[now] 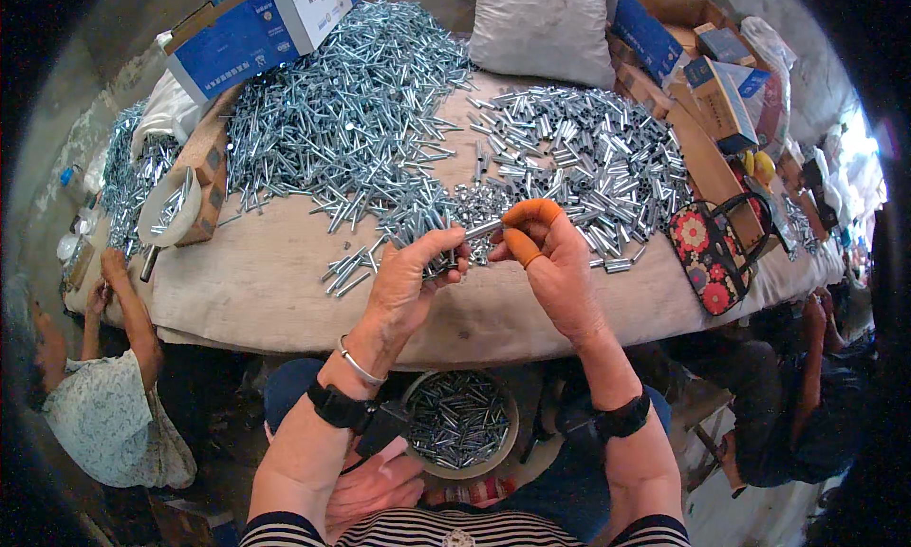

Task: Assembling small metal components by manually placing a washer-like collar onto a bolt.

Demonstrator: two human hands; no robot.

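The left hand (418,267) is clamped on a fistful of silver metal pins (432,236), and just to its right the right hand (550,258), orange finger cots (531,212) on, pinches one pin (482,229) between them.

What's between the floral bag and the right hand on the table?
Head view: loose metal sleeves scattered on bare cloth between the floral bag and the right hand.

We sit at a cloth-covered table (256,281) that bends across the scene. Far left rises a grey wall (114,35); bright daylight enters at the far right (859,139).
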